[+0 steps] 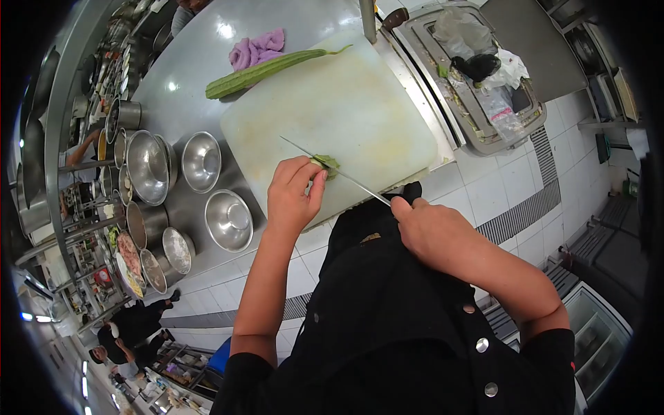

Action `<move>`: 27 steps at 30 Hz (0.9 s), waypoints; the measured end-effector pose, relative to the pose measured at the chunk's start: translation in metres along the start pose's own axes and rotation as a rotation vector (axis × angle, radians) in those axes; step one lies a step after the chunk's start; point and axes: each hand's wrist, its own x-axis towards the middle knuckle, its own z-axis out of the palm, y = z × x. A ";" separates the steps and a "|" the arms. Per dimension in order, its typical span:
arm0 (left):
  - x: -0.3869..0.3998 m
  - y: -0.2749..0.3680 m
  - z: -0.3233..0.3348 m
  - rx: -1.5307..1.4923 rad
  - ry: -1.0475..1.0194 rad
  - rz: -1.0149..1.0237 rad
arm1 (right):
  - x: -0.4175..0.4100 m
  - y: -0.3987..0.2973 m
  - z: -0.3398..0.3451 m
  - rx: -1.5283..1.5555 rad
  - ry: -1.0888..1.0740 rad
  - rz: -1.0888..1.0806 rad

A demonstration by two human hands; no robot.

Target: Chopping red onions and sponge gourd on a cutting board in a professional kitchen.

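My right hand (423, 223) grips the handle of a kitchen knife (360, 185), its blade slanting up and left over the near part of a white cutting board (332, 98). Under my left hand (296, 187) is a small piece of green vegetable (327, 162), pinched between fingertips and thumb. The blade passes right at this piece; whether it is cutting in cannot be made out. A long ridged luffa gourd (259, 72) lies across the board's far left edge, partly on the steel table. Behind it sits a crumpled purple cloth (257, 49).
Two steel bowls (201, 162) (229, 220) stand left of the board. Beyond them are more bowls and steel pots (148, 225), some holding food. To the right, a grey bin lid (467, 78) carries plastic bags and scraps. Another knife's handle (395, 18) juts out by a table post. People stand farther off.
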 end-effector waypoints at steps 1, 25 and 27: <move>0.000 0.000 0.000 0.002 -0.001 -0.001 | 0.003 0.001 0.003 0.001 0.005 0.001; -0.052 -0.045 0.019 0.061 0.114 -0.076 | -0.020 0.074 0.038 -0.016 0.226 0.012; -0.048 -0.036 0.019 0.100 0.141 -0.002 | -0.014 0.063 0.045 -0.072 0.165 -0.080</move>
